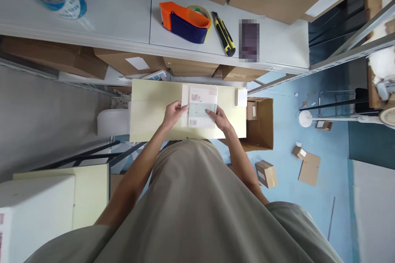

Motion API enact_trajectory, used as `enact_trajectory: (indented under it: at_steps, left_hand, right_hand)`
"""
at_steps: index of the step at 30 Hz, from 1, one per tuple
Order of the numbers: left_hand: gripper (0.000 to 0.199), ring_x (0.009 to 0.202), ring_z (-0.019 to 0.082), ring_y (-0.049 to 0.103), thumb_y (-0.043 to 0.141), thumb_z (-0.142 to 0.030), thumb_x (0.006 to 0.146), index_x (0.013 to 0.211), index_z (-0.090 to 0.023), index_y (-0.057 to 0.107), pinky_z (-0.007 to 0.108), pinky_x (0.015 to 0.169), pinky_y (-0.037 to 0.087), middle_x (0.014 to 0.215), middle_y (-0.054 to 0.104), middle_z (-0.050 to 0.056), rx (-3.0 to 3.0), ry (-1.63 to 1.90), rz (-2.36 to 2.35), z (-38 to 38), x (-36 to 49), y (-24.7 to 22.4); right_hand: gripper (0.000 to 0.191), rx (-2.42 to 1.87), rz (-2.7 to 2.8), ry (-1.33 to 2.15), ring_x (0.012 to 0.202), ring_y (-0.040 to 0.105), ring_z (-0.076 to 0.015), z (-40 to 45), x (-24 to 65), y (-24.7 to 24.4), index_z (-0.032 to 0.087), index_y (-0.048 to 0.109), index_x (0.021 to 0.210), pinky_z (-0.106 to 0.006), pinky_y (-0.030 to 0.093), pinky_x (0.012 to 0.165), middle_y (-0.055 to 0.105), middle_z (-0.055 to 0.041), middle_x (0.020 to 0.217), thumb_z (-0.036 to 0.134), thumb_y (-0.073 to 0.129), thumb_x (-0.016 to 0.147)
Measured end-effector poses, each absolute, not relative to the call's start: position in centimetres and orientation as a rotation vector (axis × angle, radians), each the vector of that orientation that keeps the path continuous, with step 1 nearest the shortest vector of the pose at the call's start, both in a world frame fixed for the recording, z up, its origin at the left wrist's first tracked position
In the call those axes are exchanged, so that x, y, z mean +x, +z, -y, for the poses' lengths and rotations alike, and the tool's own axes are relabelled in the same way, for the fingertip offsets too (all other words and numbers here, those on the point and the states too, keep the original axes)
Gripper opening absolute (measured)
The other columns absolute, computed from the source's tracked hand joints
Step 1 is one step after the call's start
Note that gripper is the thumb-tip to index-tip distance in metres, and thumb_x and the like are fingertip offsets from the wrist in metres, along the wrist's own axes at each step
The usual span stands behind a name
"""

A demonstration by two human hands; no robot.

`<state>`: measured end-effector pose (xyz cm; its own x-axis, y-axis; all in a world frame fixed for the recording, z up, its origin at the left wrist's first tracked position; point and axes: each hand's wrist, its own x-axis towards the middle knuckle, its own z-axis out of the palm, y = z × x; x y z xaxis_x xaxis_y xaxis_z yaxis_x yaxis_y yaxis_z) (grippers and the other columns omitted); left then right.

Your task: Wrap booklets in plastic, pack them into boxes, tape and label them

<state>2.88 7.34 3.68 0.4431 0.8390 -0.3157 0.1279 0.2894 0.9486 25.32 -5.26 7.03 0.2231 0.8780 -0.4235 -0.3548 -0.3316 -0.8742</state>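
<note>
A flat white packet (202, 120) with a printed front and a barcode lies over the pale yellow table (154, 121) in front of me. Along its left side runs a narrow translucent strip, perhaps a plastic flap. My left hand (174, 113) is closed in a pinch on this left edge. On the right side my right hand (220, 118) grips the packet, thumb on top and fingers hidden beneath. Beyond the right hand, a small white box (241, 97) sits near the table's right end.
A shelf (123, 20) above the table carries a roll of blue-and-white tape (69, 6), an orange-and-blue tape dispenser (188, 24), a yellow-black utility knife (224, 35) and a blurred dark item (249, 41). An open carton (262, 131) stands right of the table. Small cardboard boxes (267, 174) lie on the blue floor.
</note>
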Motion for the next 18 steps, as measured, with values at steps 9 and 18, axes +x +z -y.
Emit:
enact_trajectory:
  at_steps: [9, 18]
  left_hand:
    - [0.056, 0.08, 0.018, 0.07, 0.074, -0.071, 0.087, 0.108, -0.019, 0.07, 0.029, 0.062, 0.062, 0.093, 0.07, 0.006, 1.143, 0.572, -0.931, -8.1, 0.2, 6.6]
    - [0.046, 0.08, 0.021, 0.071, 0.085, -0.06, 0.078, 0.095, -0.019, 0.071, 0.029, 0.067, 0.057, 0.092, 0.075, 0.006, 1.184, 0.536, -1.049, -9.1, -4.2, 4.3]
  right_hand:
    - [0.059, -1.403, 0.595, 1.378, 0.111, 0.075, -0.029, 3.8, 22.8, 8.4, 0.026, 0.071, 0.12, -0.044, 0.064, 0.1, 0.081, -0.006, 0.121, 0.062, 0.09, 0.077]
    - [0.063, -1.695, 0.813, 1.226, 0.112, 0.071, -0.0294, 0.1, 17.5, 6.8, 0.025, 0.067, 0.124, -0.045, 0.064, 0.095, 0.077, -0.0096, 0.122, 0.067, 0.084, 0.08]
